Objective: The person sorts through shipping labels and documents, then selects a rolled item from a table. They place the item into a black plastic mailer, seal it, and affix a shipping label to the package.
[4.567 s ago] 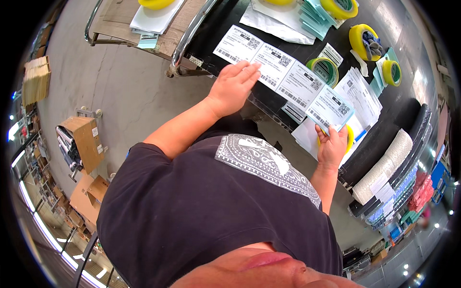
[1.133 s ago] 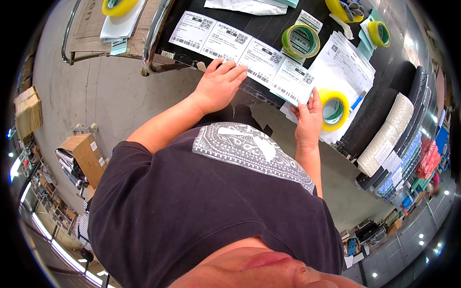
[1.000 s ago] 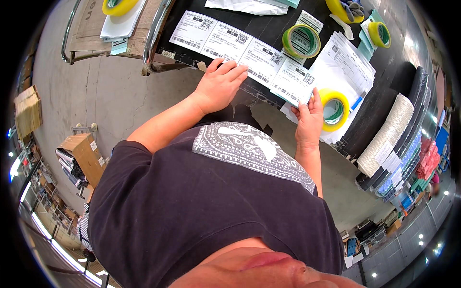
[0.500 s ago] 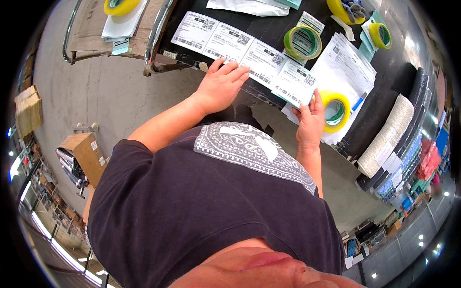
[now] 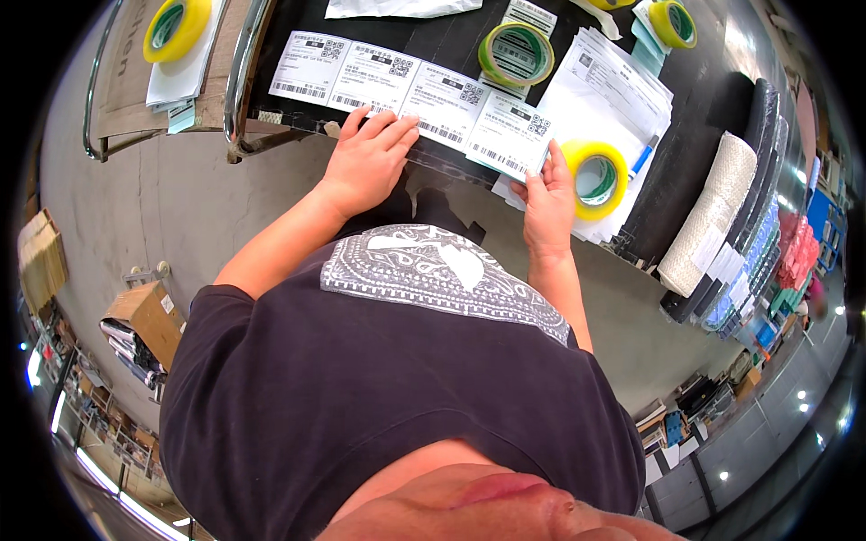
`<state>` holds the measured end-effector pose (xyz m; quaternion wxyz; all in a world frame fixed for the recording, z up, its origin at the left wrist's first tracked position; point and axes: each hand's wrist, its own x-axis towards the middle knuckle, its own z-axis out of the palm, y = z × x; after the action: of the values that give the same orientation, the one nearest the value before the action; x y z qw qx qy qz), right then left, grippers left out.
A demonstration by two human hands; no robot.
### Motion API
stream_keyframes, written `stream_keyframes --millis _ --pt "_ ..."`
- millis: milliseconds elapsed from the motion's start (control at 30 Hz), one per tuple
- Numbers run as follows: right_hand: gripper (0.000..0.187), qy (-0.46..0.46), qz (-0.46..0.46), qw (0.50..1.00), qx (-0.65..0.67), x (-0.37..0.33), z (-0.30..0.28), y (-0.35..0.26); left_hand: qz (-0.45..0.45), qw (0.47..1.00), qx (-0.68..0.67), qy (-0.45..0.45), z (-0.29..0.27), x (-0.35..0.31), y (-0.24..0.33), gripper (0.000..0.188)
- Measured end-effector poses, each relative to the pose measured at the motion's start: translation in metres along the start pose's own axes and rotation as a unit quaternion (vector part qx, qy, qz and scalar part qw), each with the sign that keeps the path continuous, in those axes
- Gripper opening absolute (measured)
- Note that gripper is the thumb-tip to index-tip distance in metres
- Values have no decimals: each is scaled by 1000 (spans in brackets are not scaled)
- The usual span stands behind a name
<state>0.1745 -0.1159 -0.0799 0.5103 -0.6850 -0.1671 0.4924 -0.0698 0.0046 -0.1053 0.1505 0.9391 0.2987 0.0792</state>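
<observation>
A strip of several white shipping labels (image 5: 379, 77) with barcodes and square codes lies along the near edge of a black table. My left hand (image 5: 365, 162) rests at the strip's lower edge, fingers stretched out and fingertips on the labels. At the strip's right end, my right hand (image 5: 548, 207) pinches the last label's corner between thumb and fingers. Right beside that hand, a yellow-rimmed tape roll (image 5: 595, 180) lies on a stack of white printed sheets (image 5: 622, 81). Behind the strip, a green-yellow tape roll (image 5: 516, 54) sits on another label.
A blue pen (image 5: 642, 158) lies on the sheets. Farther right are a roll of pale wrap (image 5: 708, 216) and dark rolls. Another tape roll (image 5: 674, 24) sits at the far right. On the left, a metal-framed cart (image 5: 212, 90) carries papers and a tape roll (image 5: 176, 30).
The whole view has shifted, so the table and things on it appear farther left and higher. Both hands keep their places on the label strip.
</observation>
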Motion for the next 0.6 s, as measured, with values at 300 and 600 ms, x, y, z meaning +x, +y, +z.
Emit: stream_keyframes --millis 300,600 --pt "46 -17 15 999 43 -1 -8 0 -4 973 -226 51 4 38 36 69" --pt "38 -72 -233 944 -223 -5 17 -9 -71 947 -312 22 15 60 54 117"
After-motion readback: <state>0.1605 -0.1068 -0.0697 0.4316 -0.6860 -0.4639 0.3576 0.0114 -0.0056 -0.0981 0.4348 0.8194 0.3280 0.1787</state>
